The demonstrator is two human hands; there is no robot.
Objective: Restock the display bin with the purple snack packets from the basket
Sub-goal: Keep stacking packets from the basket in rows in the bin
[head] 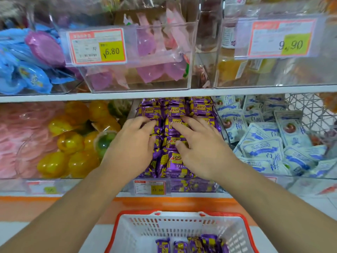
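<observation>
Two neighbouring bins flanked, yellow jelly cups [73,143] left, white sachets [264,143] right, purple snack packets [175,110] in display bin [182,187] pressed under left hand [131,148] and right hand [202,148], fingers spread flat, nothing gripped, basket [182,229] below with more packets.

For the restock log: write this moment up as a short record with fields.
left hand: fingers spread flat, pressing on the purple packets in the bin
right hand: fingers spread flat, pressing on the same packets
display bin: clear, on the lower shelf, heaped with purple packets
basket: white with a red rim, below the shelf, a few purple packets at its bottom
left neighbour: yellow jelly cups
right neighbour: white and blue packets
price tag on bin: reads 23.60, slightly blurred
</observation>
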